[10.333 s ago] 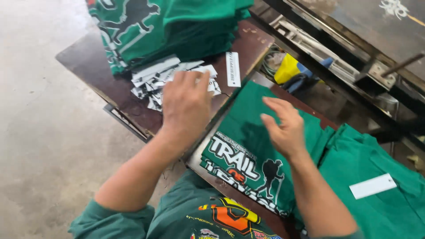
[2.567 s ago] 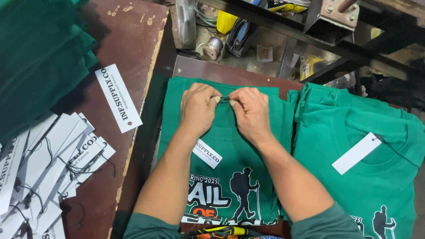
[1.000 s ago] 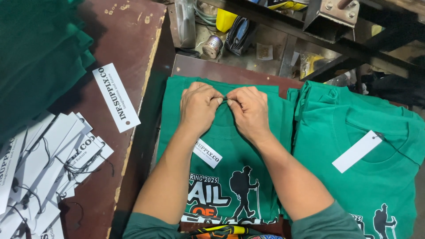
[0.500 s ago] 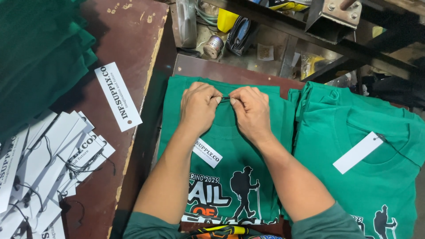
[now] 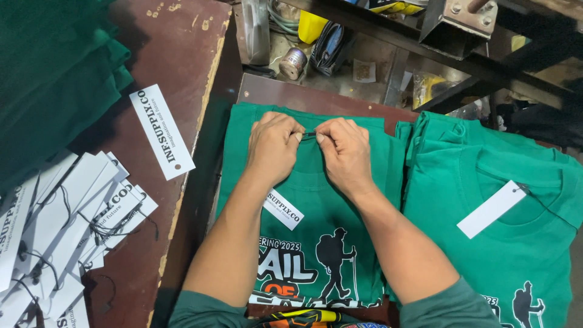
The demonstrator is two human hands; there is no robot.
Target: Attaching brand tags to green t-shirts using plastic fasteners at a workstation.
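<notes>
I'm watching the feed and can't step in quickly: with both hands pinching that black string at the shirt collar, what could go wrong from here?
1. The left hand and right hand pull a thin black string between fingertips; it may slip loose.
2. The white tag lies beside the left forearm and could get creased.
3. The loose tag pile has tangled strings, so several may lift together.

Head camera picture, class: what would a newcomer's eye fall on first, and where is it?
At the centre, the left hand and right hand pinch a thin black string at the collar of a green T-shirt bearing a hiker print. A white paper tag lies by the left wrist. A heap of white tags covers the brown table at left.
</notes>
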